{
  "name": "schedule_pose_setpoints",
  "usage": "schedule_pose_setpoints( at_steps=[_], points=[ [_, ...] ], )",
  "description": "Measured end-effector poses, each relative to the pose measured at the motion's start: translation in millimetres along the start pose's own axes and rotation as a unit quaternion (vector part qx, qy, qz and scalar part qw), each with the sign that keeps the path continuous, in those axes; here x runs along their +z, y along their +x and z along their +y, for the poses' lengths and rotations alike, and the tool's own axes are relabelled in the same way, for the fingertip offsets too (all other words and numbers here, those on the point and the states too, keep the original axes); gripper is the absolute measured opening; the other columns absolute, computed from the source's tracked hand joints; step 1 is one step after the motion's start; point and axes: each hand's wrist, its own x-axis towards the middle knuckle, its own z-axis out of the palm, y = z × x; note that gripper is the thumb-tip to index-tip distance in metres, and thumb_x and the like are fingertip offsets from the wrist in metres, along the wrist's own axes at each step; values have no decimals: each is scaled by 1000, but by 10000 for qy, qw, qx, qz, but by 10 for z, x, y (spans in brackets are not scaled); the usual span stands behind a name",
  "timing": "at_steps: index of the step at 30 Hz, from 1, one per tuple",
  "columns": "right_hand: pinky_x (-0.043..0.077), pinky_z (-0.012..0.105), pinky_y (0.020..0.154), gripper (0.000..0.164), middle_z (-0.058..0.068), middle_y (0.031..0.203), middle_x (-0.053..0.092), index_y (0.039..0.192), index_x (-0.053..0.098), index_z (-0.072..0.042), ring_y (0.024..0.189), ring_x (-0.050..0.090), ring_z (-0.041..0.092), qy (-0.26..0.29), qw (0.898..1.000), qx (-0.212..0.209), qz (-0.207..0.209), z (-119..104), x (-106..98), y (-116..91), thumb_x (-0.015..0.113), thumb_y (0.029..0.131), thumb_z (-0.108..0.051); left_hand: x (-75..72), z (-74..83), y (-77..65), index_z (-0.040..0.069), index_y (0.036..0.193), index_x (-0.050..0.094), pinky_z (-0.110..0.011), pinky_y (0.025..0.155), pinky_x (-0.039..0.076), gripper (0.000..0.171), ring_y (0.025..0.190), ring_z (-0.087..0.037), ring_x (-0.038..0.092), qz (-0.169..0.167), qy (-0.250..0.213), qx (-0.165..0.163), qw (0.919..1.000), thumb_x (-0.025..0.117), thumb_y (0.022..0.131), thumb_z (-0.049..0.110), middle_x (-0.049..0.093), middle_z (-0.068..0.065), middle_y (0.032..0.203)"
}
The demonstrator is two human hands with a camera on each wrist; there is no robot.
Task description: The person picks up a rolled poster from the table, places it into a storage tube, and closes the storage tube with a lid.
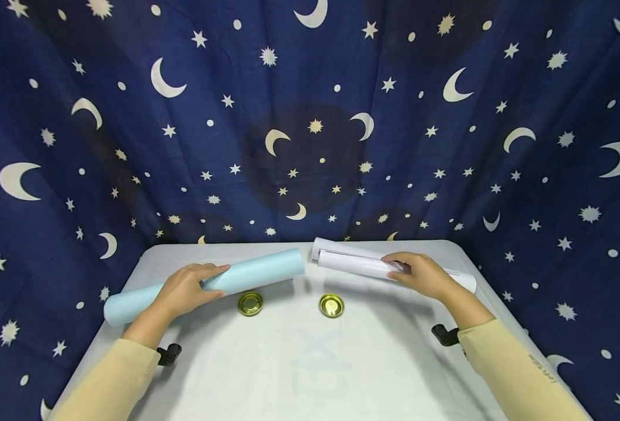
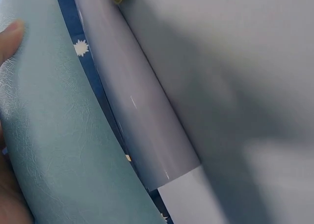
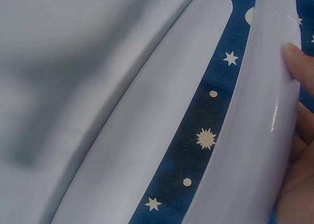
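Note:
My left hand (image 1: 186,286) grips a long light blue roll (image 1: 259,272), tilted up to the right. Its thumb and part of the fingers lie along the textured blue surface (image 2: 73,126) in the left wrist view. Beyond it there, a glossy pale lilac roll (image 2: 137,101) rests on the table; the head view does not show it distinctly. With my right hand (image 1: 420,275) I hold a glossy white roll (image 1: 354,265). Close behind it is another white roll (image 1: 336,246), partly covered by the front one and the hand. Fingers wrap the glossy roll's edge (image 3: 245,150) in the right wrist view.
Two small round gold dishes, one left (image 1: 250,304) and one right (image 1: 331,305), sit on the white table (image 1: 288,362) in front of the rolls. A dark blue curtain (image 1: 310,88) with moons and stars surrounds the back and sides. Black wrist devices (image 1: 444,335) hang below both wrists.

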Motion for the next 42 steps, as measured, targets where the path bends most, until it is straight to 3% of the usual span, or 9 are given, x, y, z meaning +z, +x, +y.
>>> schedule_pose_setpoints(
  at_steps=[20, 29, 42],
  points=[
    [51, 47, 96, 35, 1, 123, 69, 124, 71, -21, 117, 62, 24, 337, 9986, -280, -302, -189, 58, 47, 77, 90, -23, 62, 153, -99, 32, 137, 64, -57, 99, 47, 65, 123, -35, 58, 62, -113, 211, 9997, 87, 76, 41, 66, -6, 132],
    [51, 44, 96, 34, -1, 122, 69, 122, 72, -23, 115, 62, 20, 720, 9955, -282, -553, -204, 119, 51, 78, 89, -24, 104, 196, -127, 30, 134, 67, -54, 97, 49, 64, 117, -32, 62, 209, -117, 757, 9968, 89, 74, 39, 69, -3, 125],
    [51, 37, 96, 33, -6, 122, 69, 121, 72, -23, 113, 61, 14, 1127, 9906, -413, -657, -219, 200, 107, 78, 89, -23, 102, 279, -135, 33, 134, 65, -52, 97, 51, 63, 118, -31, 63, 8, -467, 581, 9972, 87, 76, 43, 67, -4, 130]
  ],
)
